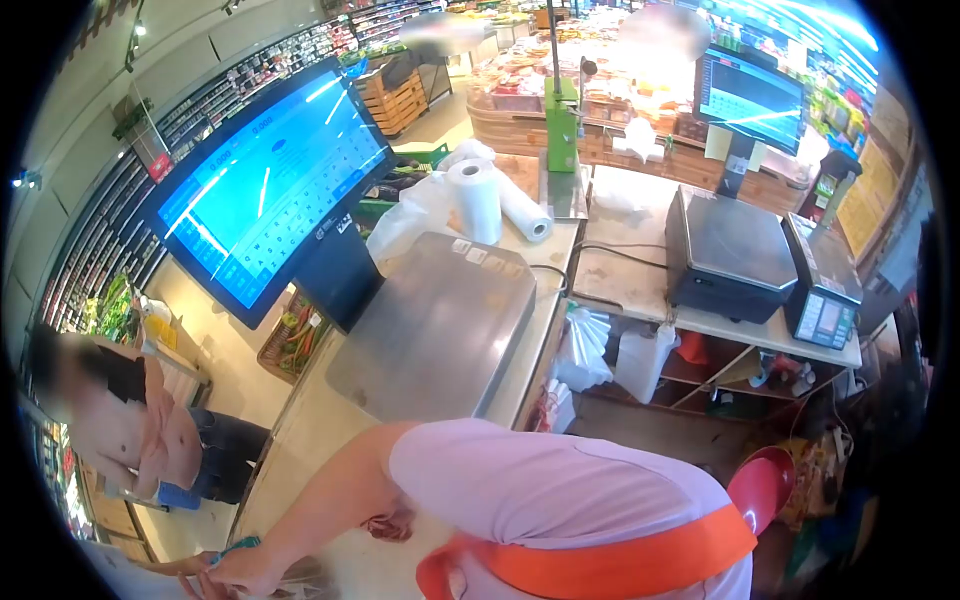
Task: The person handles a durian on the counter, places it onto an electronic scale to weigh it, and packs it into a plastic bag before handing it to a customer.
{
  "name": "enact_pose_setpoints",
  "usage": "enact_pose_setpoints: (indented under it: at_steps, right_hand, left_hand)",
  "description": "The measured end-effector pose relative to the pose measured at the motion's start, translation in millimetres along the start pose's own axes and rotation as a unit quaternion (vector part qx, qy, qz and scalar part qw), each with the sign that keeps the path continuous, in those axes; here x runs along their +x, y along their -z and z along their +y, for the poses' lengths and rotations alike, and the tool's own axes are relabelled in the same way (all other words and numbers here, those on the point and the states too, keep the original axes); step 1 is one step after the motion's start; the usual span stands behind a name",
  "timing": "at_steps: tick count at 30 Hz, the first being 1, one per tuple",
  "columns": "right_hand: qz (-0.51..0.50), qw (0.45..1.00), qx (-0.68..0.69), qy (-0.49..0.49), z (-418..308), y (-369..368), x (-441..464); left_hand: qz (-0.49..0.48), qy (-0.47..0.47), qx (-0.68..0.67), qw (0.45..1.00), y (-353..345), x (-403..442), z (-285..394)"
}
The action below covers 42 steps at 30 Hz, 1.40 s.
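My right arm, in a lilac sleeve, stretches across to the lower left. At its end my right hand (245,572) is closed, with a thin teal strip (236,548) at its fingers; what it grips is too small to make out. Another person's hand (192,580) meets it from the left, in front of a pale sleeve. Beside my hand lies clear plastic (305,578). Under my forearm shows a small reddish-brown thing (390,525), partly hidden. An orange apron (620,555) crosses my body. No clear view of my left hand is given.
A scale plate (440,320) and a tilted touchscreen (280,185) stand on the counter, with plastic bag rolls (474,200) behind. Another scale (732,245) is on the right-hand counter. A person (150,430) stands across the counter at left. A red bowl-like thing (762,488) is at right.
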State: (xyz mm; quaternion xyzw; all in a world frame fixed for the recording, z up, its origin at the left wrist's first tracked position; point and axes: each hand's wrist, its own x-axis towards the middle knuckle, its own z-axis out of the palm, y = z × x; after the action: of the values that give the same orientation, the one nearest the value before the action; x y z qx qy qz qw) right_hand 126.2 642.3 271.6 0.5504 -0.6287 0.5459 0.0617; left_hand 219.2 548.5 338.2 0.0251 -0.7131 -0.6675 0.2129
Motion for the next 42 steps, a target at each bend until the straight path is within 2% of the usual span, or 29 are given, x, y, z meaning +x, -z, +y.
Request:
enact_pose_setpoints:
  at_steps: [2, 4, 8, 12, 14, 15, 17, 19, 20, 21, 22, 23, 24, 25, 26, 27, 28, 29, 30, 31, 32, 33, 35, 36, 37, 39, 41, 42]
  right_hand:
    - [-0.029, 0.996, -0.051, -0.073, -7.2, 10.4, -5.2]
    - [-0.05, 0.99, -0.065, -0.117, -24.3, 21.5, -10.4]
    - [-0.08, 0.986, -0.042, -0.137, -37.7, 34.7, -9.6]
    - [-0.046, 0.992, -0.065, -0.092, -14.5, 22.7, -3.8]
    - [-0.076, 0.987, -0.115, -0.087, -49.2, 54.2, -19.6]
    - [-0.106, 0.979, -0.146, -0.092, -78.1, 81.9, -37.7]
    - [-0.042, 0.978, -0.202, -0.008, -100.0, 121.6, -76.6]
    - [0.025, 0.997, -0.063, 0.032, -137.6, 169.4, -118.6]
    - [0.083, 0.991, -0.033, 0.099, -150.3, 194.8, -139.6]
    - [0.101, 0.995, 0.009, -0.002, -185.7, 226.3, -166.0]
    - [0.148, 0.986, -0.081, 0.002, -211.4, 257.7, -191.9]
    - [0.231, 0.959, -0.16, -0.019, -229.1, 283.9, -215.1]
    - [0.325, 0.931, -0.153, -0.063, -247.8, 304.4, -237.7]
    - [0.398, 0.906, -0.086, -0.113, -271.0, 329.2, -255.5]
    - [0.455, 0.874, -0.1, -0.14, -286.4, 353.0, -274.5]
    - [0.506, 0.831, -0.177, -0.149, -300.8, 378.9, -294.2]
    - [0.546, 0.77, -0.284, -0.167, -314.3, 406.4, -314.7]
    - [0.575, 0.683, -0.407, -0.192, -327.2, 434.9, -335.4]
    - [0.602, 0.603, -0.479, -0.21, -340.6, 463.8, -355.3]
    - [0.635, 0.557, -0.492, -0.211, -354.9, 492.9, -374.3]
    - [0.731, 0.574, -0.32, -0.182, -372.9, 515.0, -382.5]
    - [0.693, 0.572, -0.404, -0.172, -385.0, 565.0, -427.6]
    - [0.697, 0.575, -0.41, -0.125, -400.0, 579.4, -434.5]
    - [0.739, 0.58, -0.332, -0.089, -415.9, 555.2, -395.6]
    - [0.745, 0.571, -0.337, -0.074, -418.8, 557.0, -391.3]
    - [0.664, 0.572, -0.47, -0.104, -402.5, 570.1, -404.4]
    - [0.695, 0.589, -0.401, -0.091, -385.6, 540.4, -386.3]
    - [0.672, 0.573, -0.439, -0.164, -373.2, 522.1, -380.4]
  left_hand:
    - [-0.013, 0.013, -0.041, 0.999, 1.0, 1.6, 1.6]
    - [-0.027, 0.016, 0.027, 0.999, -10.2, -7.7, 20.1]
    - [-0.059, 0.01, 0.117, 0.991, -22.6, -13.9, 36.7]
    - [-0.124, 0.121, 0.013, 0.985, 17.6, 23.8, 2.7]
    - [-0.157, 0.184, 0.009, 0.97, 39.0, 37.2, -0.1]
    - [-0.139, 0.171, -0.005, 0.975, 37.0, 36.8, 3.9]
    - [-0.104, 0.146, -0.034, 0.983, 31.1, 38.2, 15.2]
    - [-0.108, 0.138, -0.032, 0.984, 45.4, 53.7, 15.2]
    - [-0.109, 0.135, -0.031, 0.984, 54.7, 67.9, 8.2]
    - [-0.145, 0.056, 0.01, 0.988, 72.3, 87.0, -15.9]
    - [-0.122, 0.081, -0.002, 0.989, 62.3, 82.1, -10.7]
    - [-0.099, 0.105, -0.013, 0.989, 42.9, 76.2, 9.2]
    - [-0.077, 0.128, -0.024, 0.988, 30.0, 74.2, 23.0]
    - [-0.087, 0.123, -0.03, 0.988, 24.9, 75.7, 25.2]
    - [-0.099, 0.116, -0.036, 0.988, 20.3, 78.4, 26.8]
    - [-0.111, 0.108, -0.042, 0.987, 17.2, 81.7, 27.5]
    - [-0.118, 0.115, -0.022, 0.986, 17.8, 87.9, 27.1]
    - [-0.126, 0.12, -0.002, 0.985, 20.7, 97.9, 25.4]
    - [-0.133, 0.125, 0.017, 0.983, 22.9, 107.3, 22.1]
    - [-0.122, 0.135, -0.017, 0.983, 24.6, 113.5, 17.4]
    - [-0.109, 0.145, -0.051, 0.982, 27.3, 118.4, 12.3]
    - [-0.096, 0.155, -0.085, 0.98, 31.1, 122.9, 7.5]
    - [-0.068, 0.173, -0.151, 0.971, 40.7, 132.3, -1.7]
    - [-0.054, 0.182, -0.183, 0.965, 46.5, 137.9, -6.0]
    - [-0.067, 0.174, -0.168, 0.968, 55.5, 144.8, -11.8]
    - [-0.094, 0.16, -0.137, 0.973, 66.9, 152.7, -16.4]
    - [-0.075, 0.13, -0.052, 0.987, 53.1, 140.2, -6.7]
    - [-0.065, 0.115, -0.01, 0.991, 36.3, 124.1, 6.5]
